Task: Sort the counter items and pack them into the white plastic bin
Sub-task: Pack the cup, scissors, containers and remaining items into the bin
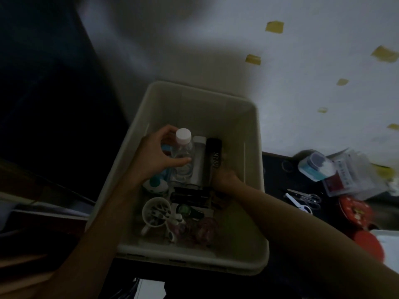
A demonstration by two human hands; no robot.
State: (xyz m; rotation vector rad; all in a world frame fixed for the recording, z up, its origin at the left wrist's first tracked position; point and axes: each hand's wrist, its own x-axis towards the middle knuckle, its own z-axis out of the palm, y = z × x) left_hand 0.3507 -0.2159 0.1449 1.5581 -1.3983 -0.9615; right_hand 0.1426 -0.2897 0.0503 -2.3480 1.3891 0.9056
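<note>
White plastic bin [248,130] sits centre frame on a dark counter [274,169], against a pale wall [302,83] dotted with yellow tape pieces [274,27]. Dim, blurry shot.

Inside the bin, far-left part: clear bottle with a pale cap [181,155], upright, touching a second bottle with a white cap [199,160] on its right, then a black bottle with white lettering [213,156] just beside that. Left hand [155,156] reaches into the bin and grips the clear bottle, thumb across its front, fingers curled behind near the cap. Something blue and red shows behind the palm, can't tell what.

Right hand [225,179] is also in the bin, at the base of the black bottle; fingers blurred and dark, can't tell if it holds anything or how they lie.

Nearer in the bin: round white-and-teal item [155,184], flat black items [190,195], white mug [156,212] full of small bits, a green-faced object [184,210], pinkish clear clutter [205,229] at the near wall.

On the counter right of the bin, well apart from it: scissors [307,197], a white-handled tool [298,205] just beside them, clear container with teal inside [313,167], clear plastic box [349,173], red round tin [354,209], a ring [287,165].
</note>
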